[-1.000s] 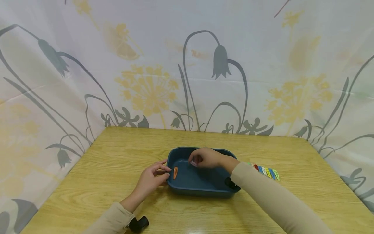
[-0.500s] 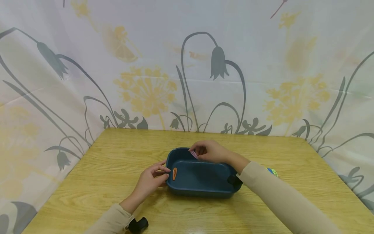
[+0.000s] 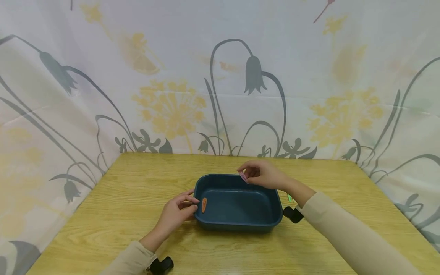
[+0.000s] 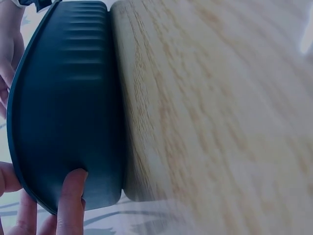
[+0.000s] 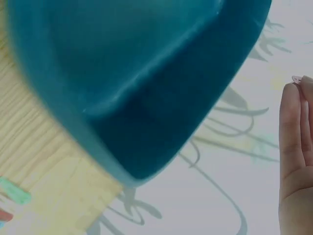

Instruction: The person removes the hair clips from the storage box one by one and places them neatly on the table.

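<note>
My right hand [image 3: 266, 175] pinches a small pink-purple hair clip [image 3: 243, 176] between thumb and fingertips, over the far rim of a dark blue tray. Only a tip of the clip [image 5: 296, 79] shows in the right wrist view. At the left end of the tray [image 3: 237, 226], my left hand [image 3: 175, 214] holds the rim with bent fingers; its thumb [image 4: 73, 196] presses the outer wall in the left wrist view. An orange snap hair clip [image 3: 204, 205] lies inside the tray at its left end.
A green hair clip [image 3: 290, 198] shows right of the tray, beside the right forearm, which covers that part of the table. More coloured clips [image 5: 14, 191] lie at the right wrist view's left edge. A flowered cloth [image 3: 227, 84] hangs behind the wooden table [image 3: 151, 172].
My right hand has lifted the pink-purple clip from inside the tray and carried it right to above the far rim. The row of clips has gone behind my arm. My left hand stays put.
</note>
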Motion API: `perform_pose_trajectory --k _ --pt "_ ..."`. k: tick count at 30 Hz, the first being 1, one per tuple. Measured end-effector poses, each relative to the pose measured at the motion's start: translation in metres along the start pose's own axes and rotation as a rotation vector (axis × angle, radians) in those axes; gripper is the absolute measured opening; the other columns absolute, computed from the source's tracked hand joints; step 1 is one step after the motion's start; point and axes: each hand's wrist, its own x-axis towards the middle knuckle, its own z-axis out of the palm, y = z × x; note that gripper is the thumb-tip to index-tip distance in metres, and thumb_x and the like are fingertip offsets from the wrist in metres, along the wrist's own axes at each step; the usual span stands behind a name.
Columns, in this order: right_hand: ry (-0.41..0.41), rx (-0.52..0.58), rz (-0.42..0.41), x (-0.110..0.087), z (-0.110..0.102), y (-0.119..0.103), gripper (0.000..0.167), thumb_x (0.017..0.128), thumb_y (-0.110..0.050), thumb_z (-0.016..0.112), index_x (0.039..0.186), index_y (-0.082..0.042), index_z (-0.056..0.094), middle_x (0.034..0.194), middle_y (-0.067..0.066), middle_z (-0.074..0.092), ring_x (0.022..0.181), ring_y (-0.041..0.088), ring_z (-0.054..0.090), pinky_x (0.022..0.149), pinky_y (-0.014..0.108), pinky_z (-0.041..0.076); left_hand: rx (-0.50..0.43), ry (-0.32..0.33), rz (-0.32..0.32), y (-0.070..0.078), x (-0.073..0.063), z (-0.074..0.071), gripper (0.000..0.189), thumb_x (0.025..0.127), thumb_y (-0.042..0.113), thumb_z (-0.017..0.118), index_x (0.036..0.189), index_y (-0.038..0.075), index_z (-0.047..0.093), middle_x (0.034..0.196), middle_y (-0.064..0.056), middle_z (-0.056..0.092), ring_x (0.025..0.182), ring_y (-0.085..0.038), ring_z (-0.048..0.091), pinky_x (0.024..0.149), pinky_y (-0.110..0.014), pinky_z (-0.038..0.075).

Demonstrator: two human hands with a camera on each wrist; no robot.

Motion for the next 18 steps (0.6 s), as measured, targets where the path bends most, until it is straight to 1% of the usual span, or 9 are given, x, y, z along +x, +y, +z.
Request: perform_pose_trajectory --k 4,10,14,18 --pt "0.033 -0.012 -0.001 -0.01 -0.007 0.002 0.031 0.082 0.008 0.064 0.113 0.002 0.062 0.085 0.009 0.063 0.076 0.015 0.061 0.069 0.028 0.054 -0.001 0.003 -0.003 0.0 0.0 0.0 0.013 0.083 -0.002 0.064 0.095 -0.006 0.066 0.137 -0.01 0.047 0.097 -0.026 0.062 0.066 -0.039 0.057" --pt "0.063 0.017 0.067 -0.026 -0.016 0.006 0.031 0.083 0.005 0.064 0.114 0.002 0.061 0.088 0.009 0.062 0.077 0.017 0.061 0.068 0.028 0.053 0.001 0.011 -0.001 0.0 0.001 0.0 0.012 0.083 -0.003 0.064 0.094 -0.006 0.066 0.137 -0.009 0.047 0.098 -0.027 0.062 0.066 -0.039 0.057" --pt "0.093 0.047 0.095 -0.038 -0.021 0.01 0.031 0.084 0.004 0.064 0.115 0.003 0.06 0.088 0.009 0.061 0.076 0.018 0.061 0.065 0.027 0.052 0.002 0.011 0.004 -0.001 0.002 0.0 0.012 0.083 -0.003 0.064 0.094 -0.005 0.066 0.136 -0.01 0.048 0.097 -0.027 0.063 0.065 -0.039 0.057" --pt "0.123 0.051 0.114 -0.05 -0.025 0.015 0.033 0.083 0.004 0.065 0.116 0.002 0.06 0.088 0.008 0.062 0.075 0.017 0.061 0.066 0.026 0.052 0.004 0.01 0.003 -0.001 0.001 0.0 0.012 0.083 -0.003 0.064 0.094 -0.005 0.067 0.137 -0.009 0.048 0.096 -0.026 0.063 0.065 -0.038 0.057"
